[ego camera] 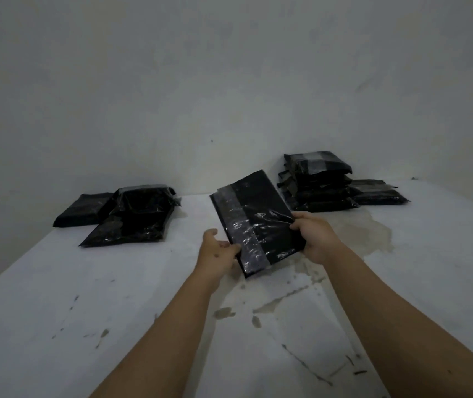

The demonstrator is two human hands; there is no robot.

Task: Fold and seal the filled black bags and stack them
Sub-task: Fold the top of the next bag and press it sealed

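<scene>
A flat black bag (258, 219) with a shiny strip along its left side is held up above the table at the centre, tilted. My right hand (317, 239) grips its right edge, thumb on top. My left hand (218, 251) pinches its lower left edge. A stack of several folded black bags (320, 182) stands at the back right by the wall, with a lower pile (376, 192) beside it. Two black bags (132, 216) lie at the back left, one overlapping the other.
The white table (86, 311) is scuffed and has a yellowish stain (373, 234) under and right of the held bag. A plain wall (201, 81) runs behind the table. The table's left edge slants from the back left down to the near left.
</scene>
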